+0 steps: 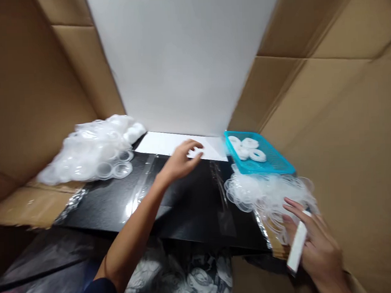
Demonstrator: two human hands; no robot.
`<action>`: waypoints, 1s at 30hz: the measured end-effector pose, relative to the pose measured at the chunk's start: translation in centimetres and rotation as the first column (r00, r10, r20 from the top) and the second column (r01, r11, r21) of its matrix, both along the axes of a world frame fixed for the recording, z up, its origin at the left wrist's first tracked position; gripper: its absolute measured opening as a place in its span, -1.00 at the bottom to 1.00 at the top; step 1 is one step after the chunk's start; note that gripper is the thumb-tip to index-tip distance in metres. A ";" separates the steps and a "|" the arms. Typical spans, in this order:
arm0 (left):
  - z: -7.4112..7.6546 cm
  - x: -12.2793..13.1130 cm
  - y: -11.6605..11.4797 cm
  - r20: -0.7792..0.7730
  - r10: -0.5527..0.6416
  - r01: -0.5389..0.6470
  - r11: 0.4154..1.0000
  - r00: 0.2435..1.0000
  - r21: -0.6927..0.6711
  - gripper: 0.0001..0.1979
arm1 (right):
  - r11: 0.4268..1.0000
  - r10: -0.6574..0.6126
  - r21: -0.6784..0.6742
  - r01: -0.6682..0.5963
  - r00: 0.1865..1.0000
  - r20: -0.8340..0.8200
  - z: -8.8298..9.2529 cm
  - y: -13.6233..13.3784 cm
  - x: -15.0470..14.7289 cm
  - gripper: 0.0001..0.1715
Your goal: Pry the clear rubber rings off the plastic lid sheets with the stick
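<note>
My left hand (182, 159) reaches forward over the black tabletop (114, 200), fingers spread near the edge of a white sheet (169, 144); it holds nothing. My right hand (316, 245) is at the lower right, fingers wrapped round a white flat stick-like tool (297, 244). It rests beside a heap of thin clear plastic rings (267, 191). Behind that heap stands a turquoise basket (273, 164) with several white rings (247, 148) in it.
A large pile of clear and white rings (93, 150) lies at the left. Cardboard walls (342, 115) enclose both sides, and a white backboard (182, 61) stands behind. A bag of more rings (190, 279) shows below the table's front edge.
</note>
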State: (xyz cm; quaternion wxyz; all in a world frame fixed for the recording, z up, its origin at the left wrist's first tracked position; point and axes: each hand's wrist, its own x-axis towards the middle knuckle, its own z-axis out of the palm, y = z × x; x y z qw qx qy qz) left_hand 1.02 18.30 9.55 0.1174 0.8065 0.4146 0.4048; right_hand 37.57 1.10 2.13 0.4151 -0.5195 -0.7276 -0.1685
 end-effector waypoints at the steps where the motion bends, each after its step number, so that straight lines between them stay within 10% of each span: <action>1: 0.0 -4.3 0.3 -0.005 0.129 -0.129 0.992 0.992 0.007 -0.81 | 1.000 0.028 0.009 -0.028 1.000 -0.007 0.3 0.0 -1.1 -0.62; 5: -1.4 -19.4 -0.2 -0.109 0.476 -0.478 0.878 0.873 0.009 -0.75 | 0.980 0.198 0.003 -0.198 0.979 -0.049 0.7 0.7 -6.9 -0.58; 9: -4.6 -25.8 -2.5 -0.304 0.417 -0.460 0.884 0.856 -0.081 -0.65 | 0.894 0.429 -0.101 -0.437 0.899 -0.088 0.6 2.9 -14.3 -0.61; 18: -7.1 -25.6 -3.2 -0.343 0.276 -0.356 0.913 0.898 -0.198 -0.86 | 0.446 0.820 -0.477 -0.757 0.559 -0.120 2.9 10.7 -31.2 -0.74; 25: -7.2 -24.8 -3.1 -0.156 0.378 -0.406 0.884 0.913 -0.231 -0.79 | 0.437 0.642 -0.632 -0.640 0.714 -0.279 0.6 18.6 -39.5 -0.71; 30: -4.7 -25.8 -2.4 0.111 0.537 -0.502 0.832 0.837 -0.237 -0.83 | 0.531 0.679 -0.528 -0.662 0.706 -0.201 -0.4 19.8 -42.6 -0.68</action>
